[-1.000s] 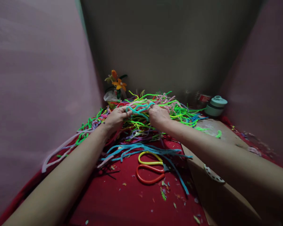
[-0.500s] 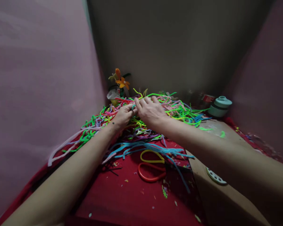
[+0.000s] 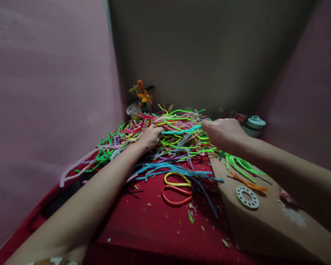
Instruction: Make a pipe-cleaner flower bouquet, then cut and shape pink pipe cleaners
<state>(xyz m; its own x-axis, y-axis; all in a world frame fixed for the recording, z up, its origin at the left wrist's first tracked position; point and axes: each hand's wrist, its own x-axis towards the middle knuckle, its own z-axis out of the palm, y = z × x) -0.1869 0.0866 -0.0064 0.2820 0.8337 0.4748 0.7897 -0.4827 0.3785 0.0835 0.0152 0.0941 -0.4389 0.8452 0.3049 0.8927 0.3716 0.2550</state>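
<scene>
A turquoise pipe cleaner is stretched level between my two hands, above a heap of mixed pipe cleaners. My left hand is closed on its left end, low over the heap. At the right end, my right hand pinches it with the fingers curled in. Pink, green, yellow, purple and red strands lie tangled beneath. Nearer to me rests a loose row of blue pipe cleaners. Scissors with one yellow and one red handle lie below them, their blades hidden.
A cardboard piece on the right bears a white ring with holes and orange pipe cleaners. Behind stand orange flowers and a pale green lidded container. Scraps dot the red cloth.
My hands have parted: the right hand has moved far to the right, drawing the turquoise pipe cleaner out straight. The left has shifted slightly right. The white ring is now uncovered.
</scene>
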